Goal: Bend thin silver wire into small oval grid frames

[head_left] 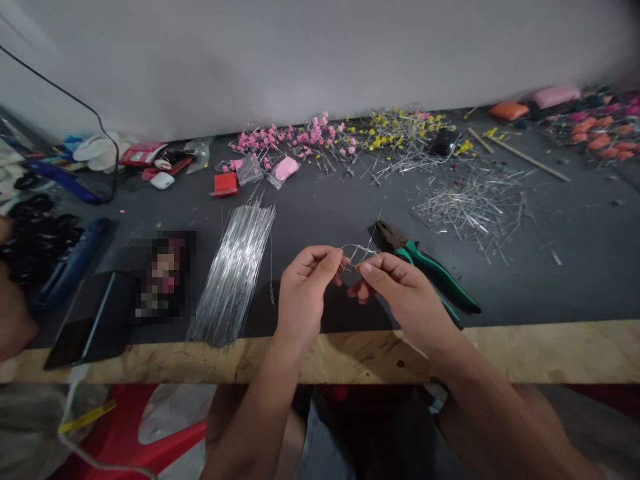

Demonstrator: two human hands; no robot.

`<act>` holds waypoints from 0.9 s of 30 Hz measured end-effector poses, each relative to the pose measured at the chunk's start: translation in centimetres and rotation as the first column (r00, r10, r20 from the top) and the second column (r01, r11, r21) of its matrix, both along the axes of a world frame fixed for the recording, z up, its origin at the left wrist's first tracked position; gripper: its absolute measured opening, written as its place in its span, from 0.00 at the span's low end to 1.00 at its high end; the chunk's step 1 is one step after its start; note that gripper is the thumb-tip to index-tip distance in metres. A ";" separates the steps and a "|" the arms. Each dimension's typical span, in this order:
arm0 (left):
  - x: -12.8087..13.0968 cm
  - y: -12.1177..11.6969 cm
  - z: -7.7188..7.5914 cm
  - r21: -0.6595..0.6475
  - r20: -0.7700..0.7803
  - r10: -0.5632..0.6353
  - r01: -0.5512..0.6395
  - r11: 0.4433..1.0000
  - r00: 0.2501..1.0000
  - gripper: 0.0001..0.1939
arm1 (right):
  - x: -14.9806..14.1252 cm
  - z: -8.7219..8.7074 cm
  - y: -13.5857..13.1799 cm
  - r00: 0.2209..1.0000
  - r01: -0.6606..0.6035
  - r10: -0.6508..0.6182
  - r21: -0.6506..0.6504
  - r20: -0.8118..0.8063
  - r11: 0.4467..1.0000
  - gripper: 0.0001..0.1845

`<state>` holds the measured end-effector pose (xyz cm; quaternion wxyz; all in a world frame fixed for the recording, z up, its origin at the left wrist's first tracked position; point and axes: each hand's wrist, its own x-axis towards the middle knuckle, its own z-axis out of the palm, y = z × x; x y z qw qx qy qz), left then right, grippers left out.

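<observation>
Between my two hands is a thin silvery wire (361,248), bent into a loop with a twisted stretch along its top. My left hand (309,283) pinches the loop's left side between thumb and forefinger. On the other side, my right hand (393,283) is closed on the wire near its twisted part. Green-handled pliers (440,270) lie just behind and to the right of my right hand, jaws pointing away. Left of my left hand rests a thick bundle of straight wires (235,267), with a single twisted wire (271,267) beside it.
Pink-tipped wires (305,137) and yellow-tipped wires (405,130) line the wall. Loose wire pieces (470,200) are scattered at the right. A dark tablet or phone (87,320), a blue cutter (75,260) and a blurred-out item (165,277) lie left. Another person's arm (13,300) shows at the left edge.
</observation>
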<state>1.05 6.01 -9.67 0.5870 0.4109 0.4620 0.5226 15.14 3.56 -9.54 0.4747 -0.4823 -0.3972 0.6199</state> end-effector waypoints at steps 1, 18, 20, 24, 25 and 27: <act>0.0 0.0 0.1 -0.011 0.020 -0.006 0.006 1.000 1.000 0.04 | 0.0 0.0 0.0 1.000 -0.002 0.002 0.005 0.004 1.000 0.11; -0.5 0.3 0.5 -0.201 0.243 -0.120 0.171 0.965 0.962 0.06 | 0.0 0.1 -0.1 1.000 -0.017 0.018 0.041 -0.018 0.999 0.11; -0.3 0.2 0.5 -0.196 0.237 -0.100 0.148 0.969 0.966 0.06 | 0.0 0.1 0.0 1.000 -0.009 0.010 0.018 -0.023 1.000 0.11; 0.0 0.0 0.7 -0.185 0.213 -0.075 0.116 0.976 0.974 0.06 | -0.1 -0.1 0.1 1.000 0.002 -0.002 0.000 -0.013 1.000 0.11; 0.0 0.0 0.7 -0.183 0.204 -0.075 0.114 0.976 0.976 0.06 | -0.1 -0.1 0.1 1.000 0.003 -0.003 0.000 -0.012 1.000 0.11; 0.0 0.0 0.7 -0.175 0.192 -0.079 0.113 0.978 0.978 0.06 | -0.1 -0.1 0.1 1.000 0.003 -0.003 -0.001 -0.010 1.000 0.11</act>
